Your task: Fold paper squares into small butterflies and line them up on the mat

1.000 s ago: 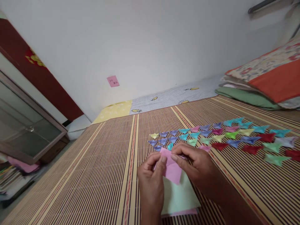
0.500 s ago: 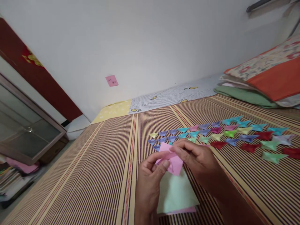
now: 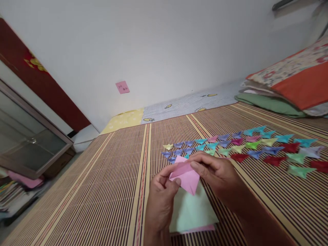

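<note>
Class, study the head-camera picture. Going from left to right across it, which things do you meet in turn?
Glass cabinet door → pink note on the wall → left hand → pink paper → right hand → rows of folded paper pieces → folded bedding.

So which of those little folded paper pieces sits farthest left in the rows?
The pale yellow piece, at the left end of the back row. It is the only yellow one at that end; its neighbours there are blue and purple.
</note>
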A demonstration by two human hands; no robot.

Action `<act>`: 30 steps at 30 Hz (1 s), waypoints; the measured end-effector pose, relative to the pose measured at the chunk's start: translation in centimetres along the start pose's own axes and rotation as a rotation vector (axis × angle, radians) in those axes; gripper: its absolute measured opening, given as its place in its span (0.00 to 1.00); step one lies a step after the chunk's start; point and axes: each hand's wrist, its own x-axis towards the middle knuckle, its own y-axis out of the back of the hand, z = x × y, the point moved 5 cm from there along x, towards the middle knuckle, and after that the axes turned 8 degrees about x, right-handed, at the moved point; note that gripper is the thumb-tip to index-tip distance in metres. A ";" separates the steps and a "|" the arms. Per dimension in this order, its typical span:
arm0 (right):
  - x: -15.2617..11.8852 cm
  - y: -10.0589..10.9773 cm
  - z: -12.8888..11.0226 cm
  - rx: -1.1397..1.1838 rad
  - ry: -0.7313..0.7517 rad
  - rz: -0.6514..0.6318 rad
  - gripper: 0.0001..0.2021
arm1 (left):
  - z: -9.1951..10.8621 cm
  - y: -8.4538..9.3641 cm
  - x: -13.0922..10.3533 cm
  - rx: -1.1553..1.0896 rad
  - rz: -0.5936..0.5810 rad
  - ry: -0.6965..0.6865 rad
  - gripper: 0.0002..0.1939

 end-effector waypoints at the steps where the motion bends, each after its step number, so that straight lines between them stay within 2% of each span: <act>1: 0.0 -0.1 0.0 -0.001 -0.002 -0.010 0.11 | 0.1 0.0 0.0 0.012 0.007 -0.005 0.18; 6: -0.3 -0.1 0.1 0.018 -0.039 -0.060 0.12 | 0.6 -0.1 0.1 -0.032 0.080 -0.017 0.16; 9: -0.6 -0.2 0.5 0.046 -0.078 -0.132 0.10 | 0.9 0.1 0.3 -0.091 0.138 -0.021 0.16; 12: -0.6 -0.3 0.5 0.052 -0.074 -0.182 0.13 | 1.1 0.2 0.3 -0.087 0.146 -0.021 0.14; 19: -0.4 -0.3 0.1 0.023 -0.091 -0.148 0.10 | 1.2 0.6 -0.2 0.036 0.098 -0.001 0.15; 24: -0.3 -0.4 -0.2 0.014 -0.052 -0.145 0.07 | 1.5 0.3 -0.2 0.106 0.083 -0.070 0.12; 30: -0.2 -0.6 0.1 -0.023 -0.051 -0.078 0.12 | 0.9 -0.1 -0.2 0.045 0.100 -0.014 0.10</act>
